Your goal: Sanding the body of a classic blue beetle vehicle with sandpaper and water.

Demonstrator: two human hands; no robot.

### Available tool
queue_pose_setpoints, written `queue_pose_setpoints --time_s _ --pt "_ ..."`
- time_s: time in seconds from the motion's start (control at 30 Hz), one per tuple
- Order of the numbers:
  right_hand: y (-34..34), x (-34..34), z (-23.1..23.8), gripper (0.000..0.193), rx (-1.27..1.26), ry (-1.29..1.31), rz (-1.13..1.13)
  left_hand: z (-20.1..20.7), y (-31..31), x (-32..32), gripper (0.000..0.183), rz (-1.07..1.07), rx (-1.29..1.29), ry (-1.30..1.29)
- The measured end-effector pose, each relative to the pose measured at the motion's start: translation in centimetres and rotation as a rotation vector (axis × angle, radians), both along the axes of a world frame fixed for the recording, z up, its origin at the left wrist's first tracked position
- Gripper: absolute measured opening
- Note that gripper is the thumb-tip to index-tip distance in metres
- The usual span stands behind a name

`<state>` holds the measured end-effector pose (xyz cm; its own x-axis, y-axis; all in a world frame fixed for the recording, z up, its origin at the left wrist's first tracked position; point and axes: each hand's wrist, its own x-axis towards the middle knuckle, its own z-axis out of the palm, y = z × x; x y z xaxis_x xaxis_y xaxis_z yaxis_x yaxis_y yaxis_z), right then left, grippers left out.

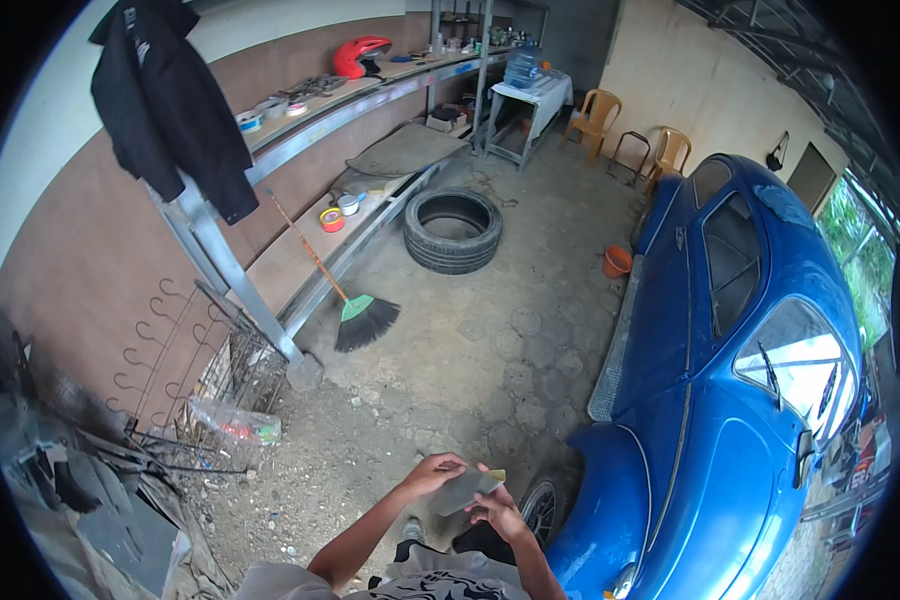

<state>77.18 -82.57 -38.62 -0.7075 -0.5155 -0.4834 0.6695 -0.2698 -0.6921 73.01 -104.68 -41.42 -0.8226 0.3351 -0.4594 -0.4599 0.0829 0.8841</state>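
Low in the view, in front of my body, I hold a thin grey sheet [463, 490] that looks like sandpaper, with a yellowish part at its upper right corner. My left hand [434, 473] pinches its upper left edge, fingers bent. On the other side my right hand [500, 512] grips the sheet near its right edge, with the thumb side by the yellowish corner. The blue car [660, 470] stands close on my right, its front fender and wheel [541, 507] nearest to my right hand. Neither hand touches the car.
A tyre [453, 232] lies flat on the paved floor ahead. A broom [360, 318] leans against the steel shelf [320, 125], which bears a red helmet [358, 58]. An orange bucket [617, 262] is beside the car. Wire racks and scrap [100, 490] crowd the left.
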Motion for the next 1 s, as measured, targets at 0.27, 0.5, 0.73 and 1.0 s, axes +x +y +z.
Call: queue_pose_setpoints --time_s 0.27,0.5,0.73,1.0 --pt "4.2 -10.5 -3.6 0.043 0.074 0.225 -0.397 -1.8 9.4 -9.5 0.017 0.099 -0.164 0.194" --pt "6.7 -25.9 0.6 0.027 0.227 0.276 -0.533 0.6 14.1 -21.6 0.011 0.398 0.005 0.264" --pt "11.3 -39.1 3.1 0.026 0.213 0.217 -0.414 5.0 17.4 -33.4 0.011 0.547 -0.014 0.247" --pt "15.8 -52.0 1.1 0.022 0.322 0.304 -0.309 2.6 19.1 -47.8 0.015 0.49 0.191 0.14"
